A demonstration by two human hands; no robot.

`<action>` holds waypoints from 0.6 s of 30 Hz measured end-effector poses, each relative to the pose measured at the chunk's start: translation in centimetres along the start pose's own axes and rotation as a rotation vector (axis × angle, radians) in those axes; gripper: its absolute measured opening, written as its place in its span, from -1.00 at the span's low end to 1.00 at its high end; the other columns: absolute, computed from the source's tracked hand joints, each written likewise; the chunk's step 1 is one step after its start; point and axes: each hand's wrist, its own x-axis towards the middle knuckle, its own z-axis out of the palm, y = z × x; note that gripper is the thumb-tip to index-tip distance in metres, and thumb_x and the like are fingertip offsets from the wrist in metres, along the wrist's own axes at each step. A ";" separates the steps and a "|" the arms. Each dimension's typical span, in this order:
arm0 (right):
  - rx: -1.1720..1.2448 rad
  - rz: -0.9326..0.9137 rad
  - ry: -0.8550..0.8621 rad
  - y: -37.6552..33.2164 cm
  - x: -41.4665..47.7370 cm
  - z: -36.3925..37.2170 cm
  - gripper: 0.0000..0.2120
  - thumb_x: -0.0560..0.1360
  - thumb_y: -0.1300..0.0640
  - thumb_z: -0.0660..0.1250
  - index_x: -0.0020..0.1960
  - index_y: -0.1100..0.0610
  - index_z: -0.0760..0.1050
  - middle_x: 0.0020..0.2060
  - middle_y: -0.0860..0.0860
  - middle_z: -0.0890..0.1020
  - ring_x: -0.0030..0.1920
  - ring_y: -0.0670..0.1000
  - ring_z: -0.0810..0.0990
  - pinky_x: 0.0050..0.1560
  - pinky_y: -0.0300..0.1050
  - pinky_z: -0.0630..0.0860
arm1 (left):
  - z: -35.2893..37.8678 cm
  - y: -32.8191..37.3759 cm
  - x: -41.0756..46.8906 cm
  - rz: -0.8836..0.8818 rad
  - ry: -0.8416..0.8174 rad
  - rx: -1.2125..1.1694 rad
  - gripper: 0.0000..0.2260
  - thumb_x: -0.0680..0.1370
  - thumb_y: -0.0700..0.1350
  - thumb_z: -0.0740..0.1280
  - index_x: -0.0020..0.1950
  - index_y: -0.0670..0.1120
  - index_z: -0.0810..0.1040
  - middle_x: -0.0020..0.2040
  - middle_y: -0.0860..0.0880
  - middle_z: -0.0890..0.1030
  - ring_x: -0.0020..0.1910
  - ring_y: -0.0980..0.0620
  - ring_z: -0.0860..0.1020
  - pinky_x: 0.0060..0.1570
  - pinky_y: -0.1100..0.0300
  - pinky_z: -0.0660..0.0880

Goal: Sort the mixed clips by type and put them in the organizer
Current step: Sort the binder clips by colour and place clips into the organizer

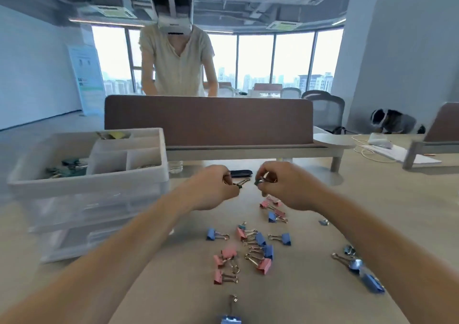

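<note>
over the far middle of the pale wooden table (310, 299), i am mid-sort. my left hand (213, 189) pinches a small dark green binder clip (239, 184), and my right hand (285, 189) pinches a second small green clip (258, 182), the two just apart. next, i judge, both should go left into the white plastic compartment organizer (87, 178), where greenish clips already lie in its near-left compartment; that calls for a steady carry and clean release. pink binder clips (228, 254) and blue binder clips (213, 234) lie scattered nearer me, unsorted, their wire handles splayed.
</note>
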 end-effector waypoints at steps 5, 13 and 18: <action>0.040 -0.161 -0.030 -8.6 3.9 1.4 -0.91 0.57 0.07 0.32 0.06 -0.01 0.54 -0.20 -0.10 0.66 -0.38 -0.15 0.49 -0.33 -0.24 0.44 | -8.2 -4.4 -3.8 -0.098 0.133 0.036 -0.80 0.51 0.03 0.36 -0.04 -0.09 0.54 -0.15 -0.05 0.61 -0.24 0.02 0.51 -0.25 0.15 0.40; 0.088 -0.311 -0.056 -19.0 9.7 4.6 -0.91 0.54 0.08 0.35 0.04 0.00 0.58 -0.16 -0.08 0.65 -0.20 -0.03 0.61 -0.17 -0.14 0.58 | -17.9 -12.7 -7.4 -0.284 0.361 0.113 -0.85 0.48 -0.06 0.36 -0.08 -0.14 0.56 -0.21 -0.05 0.59 -0.26 -0.01 0.48 -0.28 0.15 0.34; 0.100 -0.340 -0.067 -22.8 13.2 7.2 -0.89 0.54 0.03 0.34 0.06 -0.04 0.58 -0.11 -0.06 0.64 -0.20 -0.04 0.59 -0.29 -0.22 0.51 | -19.9 -17.5 -7.2 -0.375 0.375 0.202 -0.89 0.49 -0.12 0.34 -0.17 -0.13 0.48 -0.25 -0.05 0.52 -0.28 -0.02 0.44 -0.35 0.16 0.29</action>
